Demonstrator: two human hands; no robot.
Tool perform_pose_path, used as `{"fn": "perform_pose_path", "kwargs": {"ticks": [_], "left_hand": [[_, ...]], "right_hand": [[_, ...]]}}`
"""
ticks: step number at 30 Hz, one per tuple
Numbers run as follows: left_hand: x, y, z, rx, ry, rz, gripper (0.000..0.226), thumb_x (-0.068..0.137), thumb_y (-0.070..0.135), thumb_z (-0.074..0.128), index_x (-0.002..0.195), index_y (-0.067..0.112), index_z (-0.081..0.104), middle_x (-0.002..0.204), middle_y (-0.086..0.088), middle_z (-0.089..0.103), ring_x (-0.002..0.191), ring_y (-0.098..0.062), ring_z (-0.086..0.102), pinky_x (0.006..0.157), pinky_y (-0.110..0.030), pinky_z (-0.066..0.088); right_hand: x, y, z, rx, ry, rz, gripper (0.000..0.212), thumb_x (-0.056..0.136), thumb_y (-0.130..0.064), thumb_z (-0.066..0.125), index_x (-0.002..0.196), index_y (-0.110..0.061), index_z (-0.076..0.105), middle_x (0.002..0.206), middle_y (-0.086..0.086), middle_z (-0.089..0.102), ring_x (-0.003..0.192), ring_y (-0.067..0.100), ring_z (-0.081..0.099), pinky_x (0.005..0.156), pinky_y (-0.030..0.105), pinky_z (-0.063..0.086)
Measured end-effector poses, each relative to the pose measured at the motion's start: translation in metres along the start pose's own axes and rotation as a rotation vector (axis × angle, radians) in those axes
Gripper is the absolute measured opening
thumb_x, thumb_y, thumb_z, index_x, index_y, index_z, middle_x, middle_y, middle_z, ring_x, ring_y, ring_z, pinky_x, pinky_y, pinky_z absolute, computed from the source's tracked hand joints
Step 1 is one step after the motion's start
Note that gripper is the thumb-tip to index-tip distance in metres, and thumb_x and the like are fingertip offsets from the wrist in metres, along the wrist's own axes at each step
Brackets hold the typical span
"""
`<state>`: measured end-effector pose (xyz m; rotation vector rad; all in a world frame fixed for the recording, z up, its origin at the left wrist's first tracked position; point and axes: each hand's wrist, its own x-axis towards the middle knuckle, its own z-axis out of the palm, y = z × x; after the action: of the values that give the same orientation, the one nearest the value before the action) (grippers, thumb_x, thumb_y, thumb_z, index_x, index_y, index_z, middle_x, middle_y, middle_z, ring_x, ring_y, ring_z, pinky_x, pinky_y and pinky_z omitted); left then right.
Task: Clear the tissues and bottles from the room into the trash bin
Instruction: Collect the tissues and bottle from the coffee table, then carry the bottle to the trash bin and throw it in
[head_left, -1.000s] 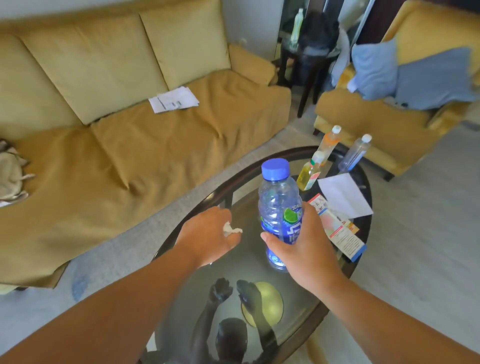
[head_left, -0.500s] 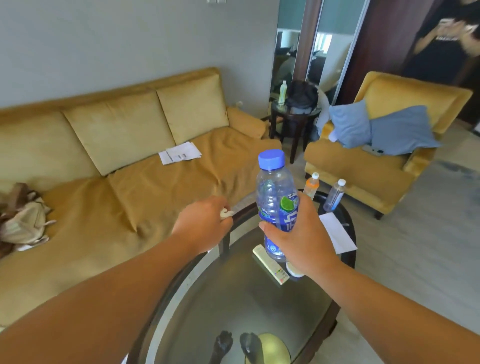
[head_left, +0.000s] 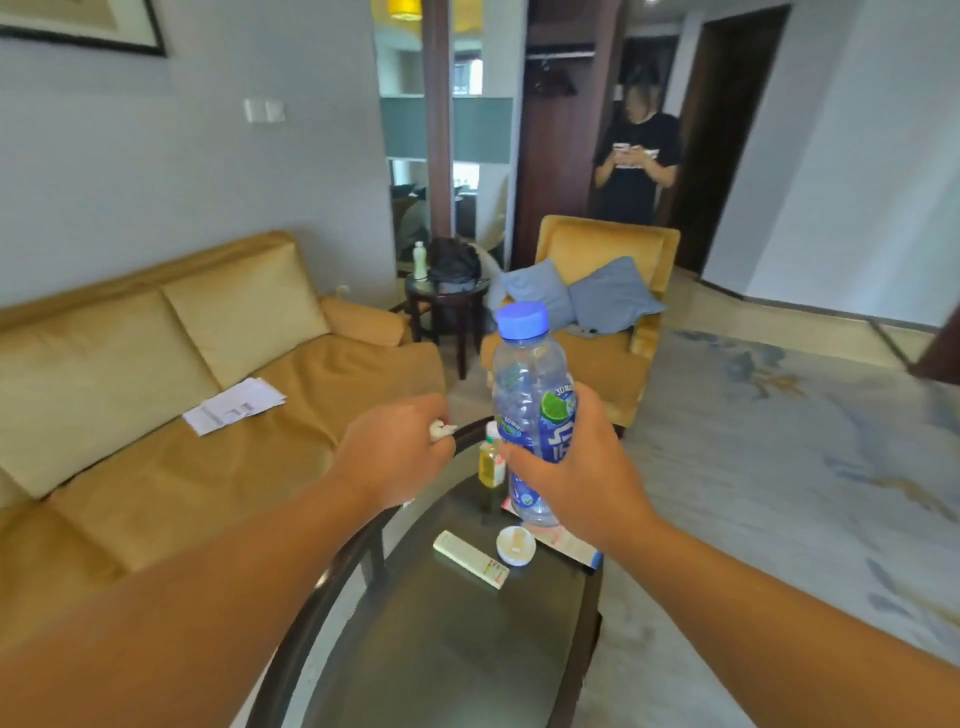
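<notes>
Blue-capped bottle (head_left: 532, 405) in right hand (head_left: 574, 467); left hand (head_left: 397, 449) grips tissue (head_left: 440, 430).

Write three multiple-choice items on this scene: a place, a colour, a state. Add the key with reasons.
1. Where does the remote lie? A. in a drawer B. on the glass table C. on a shelf
2. What colour is the cap of the bottle in the right hand? A. red B. blue C. white
3. What is the left hand doing? A. gripping a tissue B. lying flat, empty C. holding a cup
Key: 1 B, it lies on the glass top; 2 B, the cap shows blue; 3 A, tissue pokes from curled fingers.
</notes>
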<state>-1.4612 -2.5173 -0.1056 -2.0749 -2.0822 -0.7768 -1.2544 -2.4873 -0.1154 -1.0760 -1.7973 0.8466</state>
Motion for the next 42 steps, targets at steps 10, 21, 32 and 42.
{"fn": "perform_pose_path", "kwargs": {"ticks": [10, 21, 32, 42], "left_hand": [[-0.023, 0.118, 0.0, -0.138, -0.017, 0.39, 0.012, 0.083, 0.029, 0.058, 0.093, 0.022, 0.062, 0.09, -0.004, 0.068, 0.084, -0.028, 0.059, 0.059, -0.03, 0.028], [-0.091, 0.332, 0.015, -0.385, -0.173, 0.709, 0.003, 0.081, 0.022, 0.058, 0.08, 0.02, 0.058, 0.076, 0.001, 0.061, 0.076, -0.029, 0.055, 0.057, -0.031, 0.035], [-0.245, 0.582, 0.02, -0.559, -0.26, 0.988, 0.005, 0.078, 0.023, 0.06, 0.076, 0.024, 0.055, 0.072, 0.001, 0.06, 0.07, -0.029, 0.053, 0.057, -0.033, 0.041], [-0.38, 0.757, 0.026, -0.639, -0.43, 1.269, 0.002, 0.076, 0.024, 0.052, 0.075, 0.024, 0.054, 0.069, 0.005, 0.061, 0.067, -0.019, 0.058, 0.059, -0.033, 0.046]], "right_hand": [[-0.126, -0.031, -0.081, -0.175, 0.333, 0.148, 0.07, 0.064, -0.049, 0.079, 0.121, -0.037, 0.04, 0.111, -0.016, 0.058, 0.093, -0.001, 0.06, 0.075, 0.022, 0.051], [-0.299, -0.048, -0.236, -0.289, 0.706, 0.302, 0.061, 0.065, -0.043, 0.08, 0.112, -0.04, 0.042, 0.105, -0.019, 0.059, 0.088, -0.004, 0.061, 0.071, 0.017, 0.047], [-0.529, -0.061, -0.39, -0.436, 0.992, 0.44, 0.064, 0.064, -0.049, 0.078, 0.112, -0.049, 0.036, 0.11, -0.023, 0.055, 0.091, -0.012, 0.056, 0.07, 0.011, 0.043], [-0.713, -0.078, -0.466, -0.579, 1.328, 0.669, 0.064, 0.059, -0.064, 0.071, 0.107, -0.056, 0.03, 0.105, -0.029, 0.054, 0.089, -0.017, 0.055, 0.061, 0.006, 0.042]]}}
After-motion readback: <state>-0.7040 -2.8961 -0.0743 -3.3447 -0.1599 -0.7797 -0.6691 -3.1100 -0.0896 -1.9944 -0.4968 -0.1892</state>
